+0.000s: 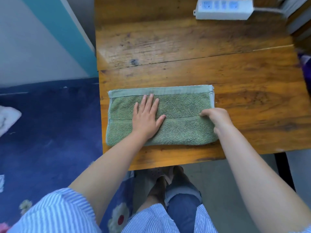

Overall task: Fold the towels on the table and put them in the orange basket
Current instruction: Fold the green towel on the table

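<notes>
A green towel (183, 105) lies folded into a long rectangle near the front edge of the wooden table (202, 64). My left hand (146, 116) presses flat on its left half with the fingers straight and spread. My right hand (217, 117) rests on the right half with its fingers curled down onto the upper layer's edge; whether they pinch the cloth is hidden. No orange basket is in view.
A white power strip (222, 9) sits at the table's far edge. A blue floral cloth (50, 132) covers the surface to the left, with a white cloth (7, 118) on it. A purple object (305, 64) shows at the right edge.
</notes>
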A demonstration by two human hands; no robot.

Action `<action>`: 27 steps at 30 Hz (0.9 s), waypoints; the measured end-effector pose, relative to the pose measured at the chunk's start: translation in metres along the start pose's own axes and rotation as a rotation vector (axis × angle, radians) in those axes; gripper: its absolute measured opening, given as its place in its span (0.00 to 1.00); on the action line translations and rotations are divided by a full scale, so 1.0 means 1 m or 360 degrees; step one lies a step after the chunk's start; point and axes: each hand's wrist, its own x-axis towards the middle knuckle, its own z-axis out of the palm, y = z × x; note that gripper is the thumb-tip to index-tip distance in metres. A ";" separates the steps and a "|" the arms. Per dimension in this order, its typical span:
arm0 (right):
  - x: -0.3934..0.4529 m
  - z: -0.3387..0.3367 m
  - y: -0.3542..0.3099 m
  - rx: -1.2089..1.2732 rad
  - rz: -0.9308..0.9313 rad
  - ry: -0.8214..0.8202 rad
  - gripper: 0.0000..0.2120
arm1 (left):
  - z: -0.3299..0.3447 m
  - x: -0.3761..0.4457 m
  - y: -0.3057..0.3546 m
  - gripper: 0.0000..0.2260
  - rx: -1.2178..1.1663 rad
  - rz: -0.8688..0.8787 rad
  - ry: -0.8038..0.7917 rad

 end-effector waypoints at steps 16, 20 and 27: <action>-0.027 -0.020 -0.064 -0.0869 -0.0918 0.0064 0.12 | -0.014 0.028 0.014 0.30 -0.0093 -0.0018 -0.0007; -0.051 0.000 -0.077 -0.0854 -0.1076 -0.0162 0.08 | -0.017 0.005 -0.008 0.29 -0.0120 -0.0072 0.0099; -0.074 0.088 -0.077 -0.1085 -0.1164 -0.0442 0.12 | -0.010 -0.054 -0.056 0.24 -0.0611 -0.0607 0.0324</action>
